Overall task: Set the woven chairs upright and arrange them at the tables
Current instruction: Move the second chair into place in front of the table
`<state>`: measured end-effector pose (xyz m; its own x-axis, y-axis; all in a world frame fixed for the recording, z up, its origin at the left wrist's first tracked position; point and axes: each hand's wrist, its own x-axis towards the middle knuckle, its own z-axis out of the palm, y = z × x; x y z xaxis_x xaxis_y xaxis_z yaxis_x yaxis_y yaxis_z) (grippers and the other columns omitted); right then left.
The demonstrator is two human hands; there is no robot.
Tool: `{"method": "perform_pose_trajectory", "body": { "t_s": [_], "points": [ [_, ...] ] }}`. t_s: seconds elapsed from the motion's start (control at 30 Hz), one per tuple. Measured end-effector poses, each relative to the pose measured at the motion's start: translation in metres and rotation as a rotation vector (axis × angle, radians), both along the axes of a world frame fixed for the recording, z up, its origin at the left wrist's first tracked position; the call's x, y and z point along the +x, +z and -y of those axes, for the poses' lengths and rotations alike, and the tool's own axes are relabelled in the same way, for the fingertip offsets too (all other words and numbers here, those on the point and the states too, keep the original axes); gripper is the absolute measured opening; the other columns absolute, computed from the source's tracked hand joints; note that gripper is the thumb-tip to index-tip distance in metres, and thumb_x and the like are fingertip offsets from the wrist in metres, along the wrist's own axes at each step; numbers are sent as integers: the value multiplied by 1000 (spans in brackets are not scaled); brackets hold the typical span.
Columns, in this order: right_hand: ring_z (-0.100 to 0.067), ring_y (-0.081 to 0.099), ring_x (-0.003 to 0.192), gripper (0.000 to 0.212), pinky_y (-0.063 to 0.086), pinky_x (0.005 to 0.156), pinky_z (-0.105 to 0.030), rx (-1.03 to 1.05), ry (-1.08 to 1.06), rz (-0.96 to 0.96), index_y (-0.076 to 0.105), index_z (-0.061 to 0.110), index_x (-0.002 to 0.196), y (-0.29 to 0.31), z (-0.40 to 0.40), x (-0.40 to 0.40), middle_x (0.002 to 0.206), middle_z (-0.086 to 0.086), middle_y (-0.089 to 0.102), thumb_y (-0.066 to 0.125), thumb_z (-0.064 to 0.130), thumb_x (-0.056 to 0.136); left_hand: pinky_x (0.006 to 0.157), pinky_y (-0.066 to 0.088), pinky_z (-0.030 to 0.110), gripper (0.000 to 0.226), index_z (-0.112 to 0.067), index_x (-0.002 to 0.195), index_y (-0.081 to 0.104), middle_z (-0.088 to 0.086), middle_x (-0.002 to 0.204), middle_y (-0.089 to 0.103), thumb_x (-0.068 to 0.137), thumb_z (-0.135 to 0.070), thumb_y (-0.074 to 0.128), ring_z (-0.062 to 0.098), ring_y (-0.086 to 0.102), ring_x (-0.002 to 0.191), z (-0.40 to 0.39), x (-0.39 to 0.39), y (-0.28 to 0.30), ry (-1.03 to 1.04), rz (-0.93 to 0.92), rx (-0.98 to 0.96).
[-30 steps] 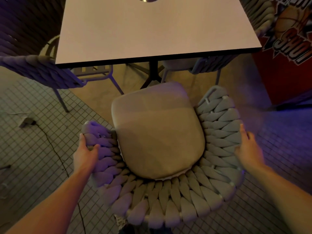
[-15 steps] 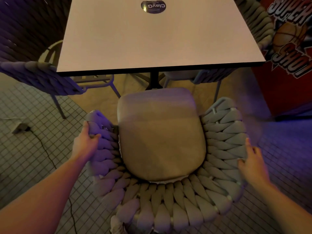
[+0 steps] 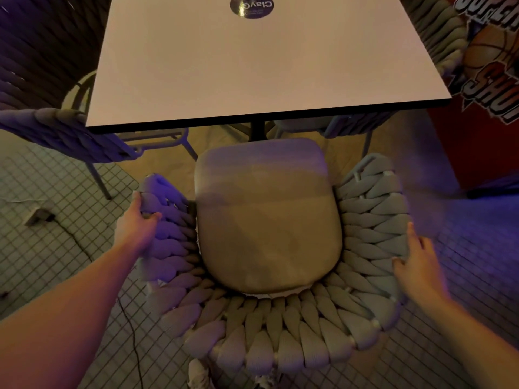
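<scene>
Head view looks steeply down, close over woven chair [image 3: 269, 276], facing table [image 3: 252, 66].

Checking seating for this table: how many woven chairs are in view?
3: the grey woven rope chair nearest; a left chair beside the white square table; a right chair partly under it. Others may be hidden beyond.
</scene>
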<state>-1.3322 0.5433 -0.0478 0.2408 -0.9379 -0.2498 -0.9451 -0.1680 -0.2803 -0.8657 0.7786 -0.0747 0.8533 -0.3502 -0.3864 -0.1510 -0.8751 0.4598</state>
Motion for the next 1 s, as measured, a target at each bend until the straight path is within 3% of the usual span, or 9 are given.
{"method": "perform_pose_trajectory", "body": {
  "t_s": [0.43,0.5,0.57,0.67,0.8,0.93,1.0],
  "points": [
    [-40,56,92,83,45,73,-41,58,-22,-44,10,21,151,2,1,1,130,-18,37,60,12,86,99,39,42,80,-29,152,12,20,144,46,86,-34,58,42,48,125,0,5,-4,-12,-24,9],
    [-41,54,97,83,46,79,-46,60,-68,-23,12,20,151,1,-3,5,132,-20,37,60,10,85,97,40,42,81,-29,152,13,19,141,50,86,-36,58,41,49,123,-2,5,-4,-8,-29,3],
    [-45,45,115,80,41,93,-53,25,-131,-35,15,16,150,-1,-14,14,142,-23,32,62,13,85,92,40,40,81,-29,152,15,17,136,55,85,-40,59,40,52,120,-5,3,-3,-1,-46,-11],
    [-42,23,138,71,24,109,-56,-72,-156,-32,24,11,148,4,-40,49,154,-23,24,59,29,88,96,43,40,76,-24,148,26,14,134,56,83,-43,59,37,54,118,-15,-6,7,6,-115,-81],
    [-34,31,137,64,31,110,-48,29,6,110,27,14,147,17,-78,126,151,-17,32,46,43,93,93,45,41,69,-18,144,37,16,133,57,82,-40,60,34,56,116,-37,-23,27,-63,-171,-117],
    [-29,37,135,66,36,107,-43,157,148,155,27,20,148,25,-109,210,149,-11,36,44,51,92,94,48,41,57,-26,134,50,7,124,63,80,-45,57,28,59,114,-64,-18,43,-148,-259,-238],
    [-27,38,135,66,36,107,-41,193,196,150,27,23,148,29,-126,250,149,-10,37,46,51,91,104,42,44,65,-23,142,42,9,138,54,83,-48,57,26,53,125,-77,-4,46,-126,-305,-244]
  ]
}}
